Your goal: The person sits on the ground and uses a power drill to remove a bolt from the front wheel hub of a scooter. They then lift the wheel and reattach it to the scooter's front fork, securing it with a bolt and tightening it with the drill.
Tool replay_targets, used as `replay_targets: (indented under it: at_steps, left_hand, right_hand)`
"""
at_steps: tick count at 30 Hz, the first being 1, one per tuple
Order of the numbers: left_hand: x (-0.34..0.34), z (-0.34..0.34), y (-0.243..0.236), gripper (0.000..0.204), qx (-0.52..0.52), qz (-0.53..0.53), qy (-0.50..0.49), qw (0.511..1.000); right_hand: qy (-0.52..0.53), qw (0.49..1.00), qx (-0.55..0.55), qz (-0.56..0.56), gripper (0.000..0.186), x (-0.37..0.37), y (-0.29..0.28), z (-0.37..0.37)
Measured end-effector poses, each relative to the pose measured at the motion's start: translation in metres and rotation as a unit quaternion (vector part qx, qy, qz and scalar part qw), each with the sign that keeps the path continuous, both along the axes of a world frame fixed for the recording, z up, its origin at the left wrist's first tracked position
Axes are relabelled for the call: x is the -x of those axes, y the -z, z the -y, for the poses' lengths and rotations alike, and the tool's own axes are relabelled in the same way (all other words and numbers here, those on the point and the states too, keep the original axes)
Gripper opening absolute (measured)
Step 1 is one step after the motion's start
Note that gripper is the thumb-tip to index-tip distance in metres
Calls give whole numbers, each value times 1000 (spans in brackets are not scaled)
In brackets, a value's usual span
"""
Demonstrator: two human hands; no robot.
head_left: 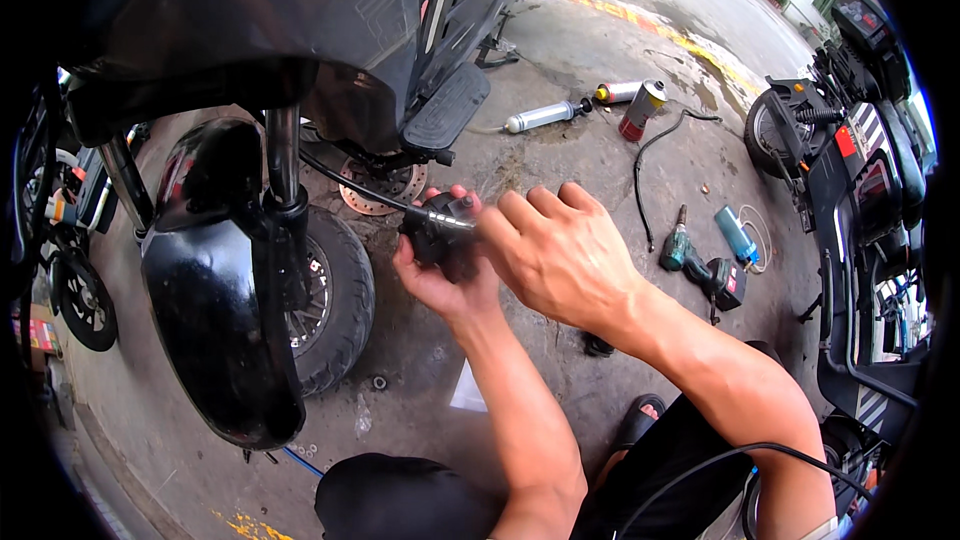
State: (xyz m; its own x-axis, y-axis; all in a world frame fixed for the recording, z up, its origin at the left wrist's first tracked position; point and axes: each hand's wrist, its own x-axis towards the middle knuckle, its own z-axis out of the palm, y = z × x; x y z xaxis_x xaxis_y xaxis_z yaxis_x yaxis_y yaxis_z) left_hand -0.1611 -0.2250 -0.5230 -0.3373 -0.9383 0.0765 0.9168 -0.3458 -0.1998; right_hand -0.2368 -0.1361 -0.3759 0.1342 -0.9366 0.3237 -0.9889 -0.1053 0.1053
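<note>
My left hand (449,288) is wrapped from below around a dark brake caliper (432,245), its fingertips showing at the far side. A black hose (345,177) runs from the scooter to the caliper. Over the caliper's right side my right hand (565,255) is closed, knuckles up. Whatever its fingers grip is hidden and smeared by motion. A shiny streak crosses the caliper's top, too blurred to name. Just beyond my left hand is a drilled brake disc (410,185). To the left stand the scooter's front wheel (345,300) and glossy black mudguard (215,310).
On the concrete to the right lie a large syringe (545,116), a spray can (620,91), a loose black hose (640,175), a cordless drill (690,255) and a blue bottle (737,235). A second can (643,110) stands there. Another motorbike (865,160) is at far right.
</note>
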Motion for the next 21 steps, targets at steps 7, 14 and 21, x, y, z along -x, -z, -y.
replay_targets:
  at_steps: [7, 14, 21]
  left_hand:
    - [-2, -5, 1, 60, -4, 14, -34, 999]
    - [-5, -2, 7, 61, -24, 27, -82, 996]
    - [-8, -5, 14, 61, -30, -8, -69, 997]
  right_hand:
    - [14, 1000, 22, 5, 18, -13, 17, 8]
    - [87, 990, -63, 91, 24, -23, 22, 10]
    - [-20, 1000, 14, 16, 20, -19, 37, 12]
